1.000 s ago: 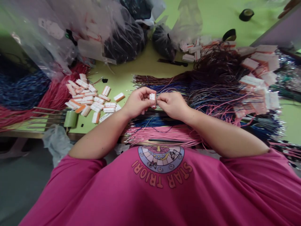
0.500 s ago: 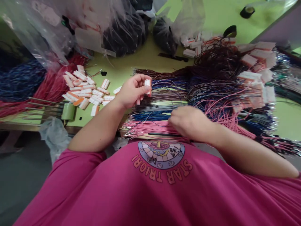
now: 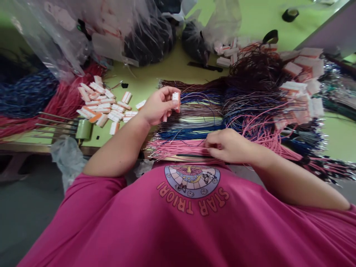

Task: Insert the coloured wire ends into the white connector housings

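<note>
My left hand (image 3: 158,107) is raised over the wire rows and pinches a small white connector (image 3: 175,98) between thumb and fingers. My right hand (image 3: 226,145) is low by the table's near edge, its fingers closed in a pinch on the pink wires (image 3: 178,148). In front of me lie rows of brown, blue and grey wires (image 3: 200,111), side by side on the green table (image 3: 155,79).
A heap of white and orange connectors (image 3: 102,109) lies to the left. Red and blue wire bundles (image 3: 36,104) sit far left, and plastic bags (image 3: 116,33) stand at the back. Wired connectors (image 3: 300,92) pile up on the right. Tape rolls (image 3: 290,15) lie far back.
My hands have parted: the right one left the connector and dropped to the pink wires at the near edge. The left one kept the connector and lifted slightly.
</note>
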A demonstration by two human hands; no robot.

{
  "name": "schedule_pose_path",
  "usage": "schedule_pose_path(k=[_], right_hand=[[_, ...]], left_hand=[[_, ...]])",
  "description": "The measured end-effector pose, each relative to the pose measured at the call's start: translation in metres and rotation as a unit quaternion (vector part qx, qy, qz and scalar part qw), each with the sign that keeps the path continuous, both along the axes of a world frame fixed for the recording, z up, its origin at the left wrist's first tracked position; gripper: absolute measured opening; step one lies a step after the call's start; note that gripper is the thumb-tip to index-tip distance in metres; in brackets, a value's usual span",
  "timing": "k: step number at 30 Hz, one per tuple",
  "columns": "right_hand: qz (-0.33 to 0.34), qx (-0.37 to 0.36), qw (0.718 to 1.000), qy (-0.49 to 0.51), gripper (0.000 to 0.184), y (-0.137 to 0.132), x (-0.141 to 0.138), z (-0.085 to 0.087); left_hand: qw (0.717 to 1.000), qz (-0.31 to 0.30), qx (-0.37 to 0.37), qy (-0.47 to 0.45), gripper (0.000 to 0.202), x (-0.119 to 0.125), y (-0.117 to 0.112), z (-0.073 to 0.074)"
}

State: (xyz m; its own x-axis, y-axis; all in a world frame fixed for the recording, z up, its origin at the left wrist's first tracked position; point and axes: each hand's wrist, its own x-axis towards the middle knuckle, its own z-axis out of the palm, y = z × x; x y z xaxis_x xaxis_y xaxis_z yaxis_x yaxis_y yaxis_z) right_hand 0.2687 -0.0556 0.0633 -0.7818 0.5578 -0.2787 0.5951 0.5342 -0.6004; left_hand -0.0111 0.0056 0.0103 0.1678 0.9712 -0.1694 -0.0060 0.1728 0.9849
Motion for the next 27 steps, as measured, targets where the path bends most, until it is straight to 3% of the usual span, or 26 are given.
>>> schedule_pose_path(k=[4, 8, 11, 14, 18, 20, 22, 25, 27], right_hand=[[0.029, -0.143, 0.987, 0.063, 0.022, 0.008, 0.008, 0.016], [0.104, -0.178, 0.977, 0.062, 0.026, 0.011, -0.014, 0.03], [0.136, -0.153, 0.979, -0.017, 0.025, 0.002, -0.056, 0.029], [0.169, -0.063, 0.974, -0.135, 0.03, -0.01, -0.097, 0.021], [0.199, 0.02, 0.965, -0.172, 0.031, 0.002, -0.108, 0.021], [0.215, -0.028, 0.971, -0.101, 0.031, 0.014, -0.096, 0.031], [0.21, -0.124, 0.97, 0.001, 0.025, 0.019, -0.084, 0.043], [0.129, -0.258, 0.952, 0.096, 0.019, 0.007, -0.084, 0.05], [0.055, -0.329, 0.936, 0.114, 0.023, -0.004, -0.094, 0.043]], left_hand=[[1.0, -0.02, -0.014, 0.004, 0.049, 0.002, -0.003, 0.008], [0.999, -0.037, -0.038, 0.004, 0.048, 0.007, -0.006, 0.013], [0.998, -0.054, -0.04, 0.0, 0.045, 0.007, -0.006, 0.015], [0.997, -0.06, -0.044, -0.008, 0.04, 0.005, -0.006, 0.017], [0.997, -0.058, -0.05, -0.03, 0.039, 0.005, -0.006, 0.018], [0.996, -0.058, -0.053, -0.038, 0.039, 0.006, -0.006, 0.017], [0.995, -0.059, -0.06, -0.044, 0.04, 0.006, -0.007, 0.016], [0.995, -0.061, -0.071, -0.045, 0.043, 0.007, -0.009, 0.016], [0.994, -0.061, -0.078, -0.046, 0.049, 0.007, -0.011, 0.014]])
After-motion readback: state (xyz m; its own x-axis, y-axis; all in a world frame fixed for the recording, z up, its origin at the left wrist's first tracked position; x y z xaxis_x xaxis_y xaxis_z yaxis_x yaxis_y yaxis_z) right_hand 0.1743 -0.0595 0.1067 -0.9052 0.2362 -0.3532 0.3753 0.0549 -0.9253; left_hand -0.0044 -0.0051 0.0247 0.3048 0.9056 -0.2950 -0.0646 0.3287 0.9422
